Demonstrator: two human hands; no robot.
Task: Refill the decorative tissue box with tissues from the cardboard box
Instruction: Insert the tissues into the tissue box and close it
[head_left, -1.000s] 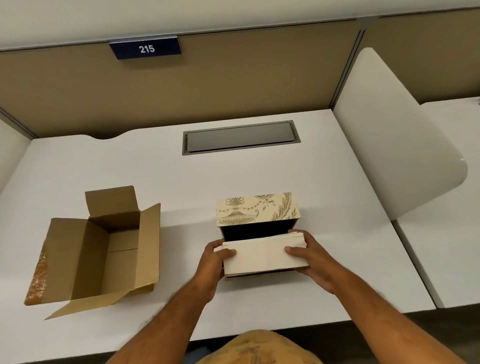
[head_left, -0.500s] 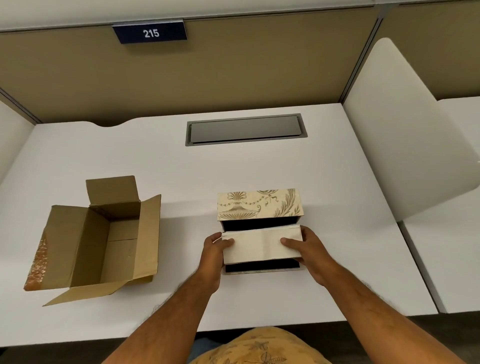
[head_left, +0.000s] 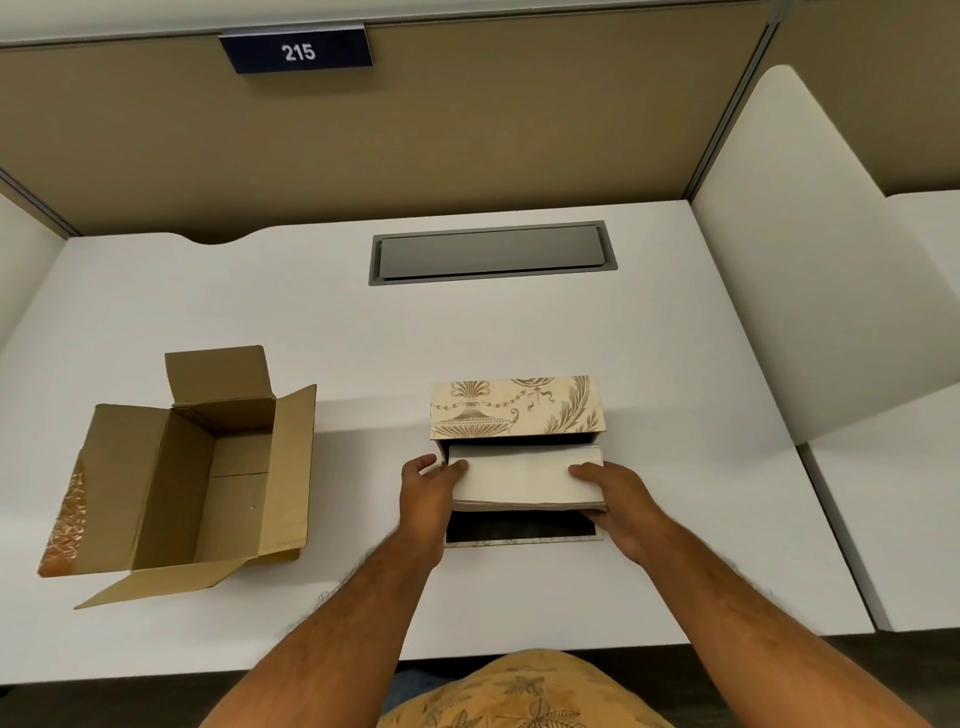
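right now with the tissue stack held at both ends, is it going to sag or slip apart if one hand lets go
Probably. The tissue stack is loose sheets with layered edges showing, so it likely droops without support. The left hand and right hand pinch opposite ends, suggesting it needs both. It looks light, so sheets could slide.

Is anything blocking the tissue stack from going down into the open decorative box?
Nothing visible does. Both hands, left hand and right hand, hold the tissue stack directly over the open decorative box. Its lid stands up at the far side, and the dark interior showing looks empty.
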